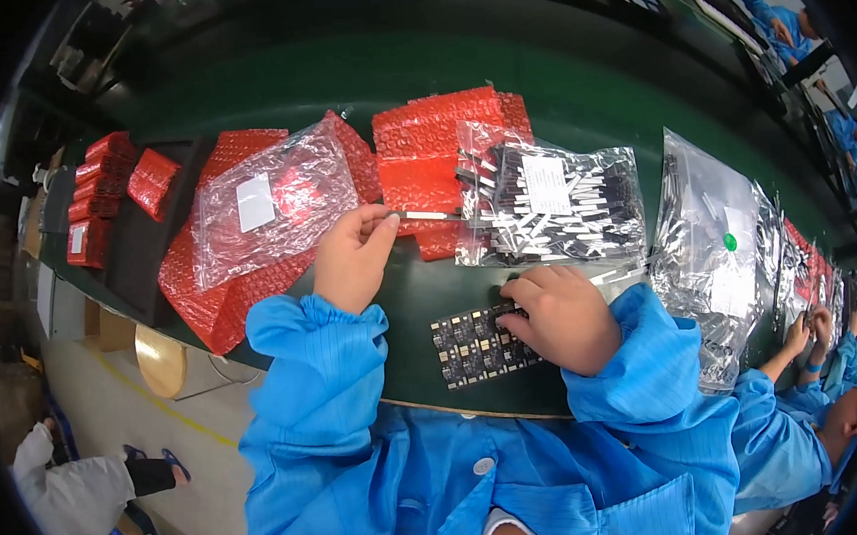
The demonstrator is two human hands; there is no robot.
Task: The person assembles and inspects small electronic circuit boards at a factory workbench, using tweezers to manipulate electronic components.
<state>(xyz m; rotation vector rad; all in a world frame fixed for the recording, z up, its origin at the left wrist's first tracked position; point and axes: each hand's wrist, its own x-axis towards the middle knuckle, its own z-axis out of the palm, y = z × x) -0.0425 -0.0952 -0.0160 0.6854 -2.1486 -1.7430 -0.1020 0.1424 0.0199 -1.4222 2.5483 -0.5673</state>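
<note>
Pinched between the thumb and forefinger of my left hand (356, 258) is a thin strip with a white middle and dark ends (427, 215). Its far end reaches the edge of a clear plastic bag (614, 225) full of similar black-and-white strips. My right hand (563, 320) is closed at the upper right edge of a dark circuit board panel (469, 349), thumb over the board and forefinger at its far edge. The palm hides the panel's right end. White strips (620, 274) lie just beyond the right knuckles.
Red bubble wrap pouches (437, 182) lie behind, and a clear bag (290, 203) rests over more at left. A black tray (154, 252) holds red wrapped packets (101, 201). Another strip-filled bag (710, 248) stands right. Co-workers in blue sleeves (773, 432) sit farther right.
</note>
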